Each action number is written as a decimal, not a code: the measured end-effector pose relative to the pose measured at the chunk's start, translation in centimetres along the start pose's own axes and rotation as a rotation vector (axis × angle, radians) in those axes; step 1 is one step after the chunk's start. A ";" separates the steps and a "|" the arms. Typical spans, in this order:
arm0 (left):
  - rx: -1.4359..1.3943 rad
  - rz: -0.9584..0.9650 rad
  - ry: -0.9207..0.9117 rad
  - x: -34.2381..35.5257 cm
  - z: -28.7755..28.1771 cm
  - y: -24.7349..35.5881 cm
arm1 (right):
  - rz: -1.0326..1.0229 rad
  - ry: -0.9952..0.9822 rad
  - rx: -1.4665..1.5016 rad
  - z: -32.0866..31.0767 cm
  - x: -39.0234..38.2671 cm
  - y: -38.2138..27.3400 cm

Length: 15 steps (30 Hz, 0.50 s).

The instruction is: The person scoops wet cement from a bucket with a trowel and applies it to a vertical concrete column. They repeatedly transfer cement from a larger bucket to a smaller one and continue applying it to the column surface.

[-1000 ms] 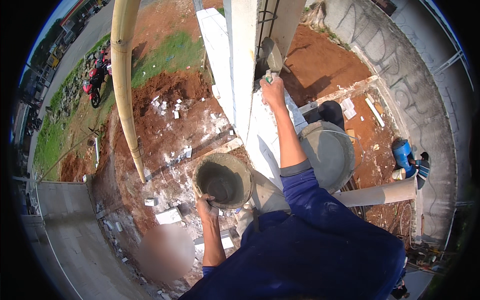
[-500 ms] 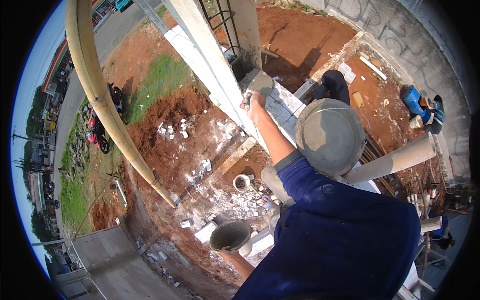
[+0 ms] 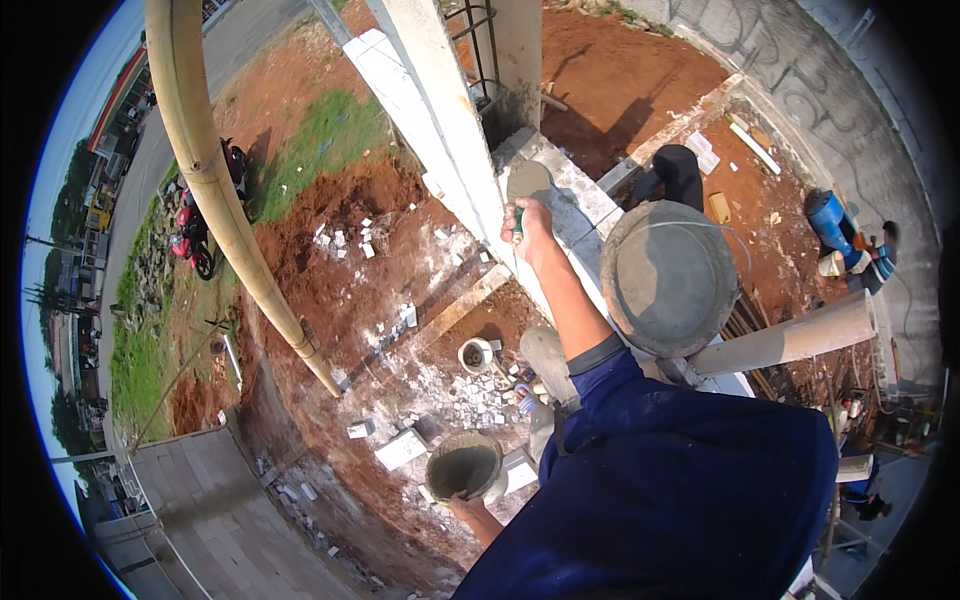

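My right hand (image 3: 532, 228) is closed around the green handle of a trowel (image 3: 517, 222). Past the fingers, its rounded grey blade, apparently coated with mortar, lies over the white block wall top (image 3: 582, 210) beside a concrete column (image 3: 515, 75). Lower down, my left hand (image 3: 466, 508) grips the rim of a small mortar-stained bucket (image 3: 463, 468), its fingers partly hidden. Right of my right forearm stands a wide round tub (image 3: 668, 280) with wet grey mortar inside and a wire handle.
A thick bamboo pole (image 3: 215, 200) slants down on the left. A pale round pipe (image 3: 790, 333) sticks out right of the tub. Far below, a small white pail (image 3: 476, 355) stands among broken white blocks on red soil. Beyond the tub is a dark-clothed shape (image 3: 672, 172), partly hidden.
My right hand has drawn back toward me with the trowel, its blade now farther from the column. My left hand still holds the bucket. The whole view has shifted slightly.
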State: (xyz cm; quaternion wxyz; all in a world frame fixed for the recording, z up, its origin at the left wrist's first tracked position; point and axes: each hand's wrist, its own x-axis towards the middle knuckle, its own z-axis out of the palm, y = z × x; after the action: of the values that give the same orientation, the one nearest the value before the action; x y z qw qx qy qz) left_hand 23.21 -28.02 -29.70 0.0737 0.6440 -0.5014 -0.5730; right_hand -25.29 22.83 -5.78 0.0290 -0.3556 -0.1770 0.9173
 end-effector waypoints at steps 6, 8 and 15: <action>-0.376 -0.273 -0.083 3.0 4.4 0.1 | 0.049 -0.033 -0.121 4.5 7.8 -5.4; -0.526 -0.364 -0.126 3.9 6.5 0.6 | 0.096 -0.151 -0.006 5.5 10.3 -8.3; -0.071 0.039 -0.167 -0.6 5.2 0.9 | -0.189 -0.017 -0.301 1.2 0.8 -4.8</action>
State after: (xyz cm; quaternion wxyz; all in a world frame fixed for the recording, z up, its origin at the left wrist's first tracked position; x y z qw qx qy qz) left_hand 18.55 -25.49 -30.44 0.0656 0.5809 -0.4979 -0.6406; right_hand -27.02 27.11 -3.85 0.0601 -0.3297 -0.3453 0.8766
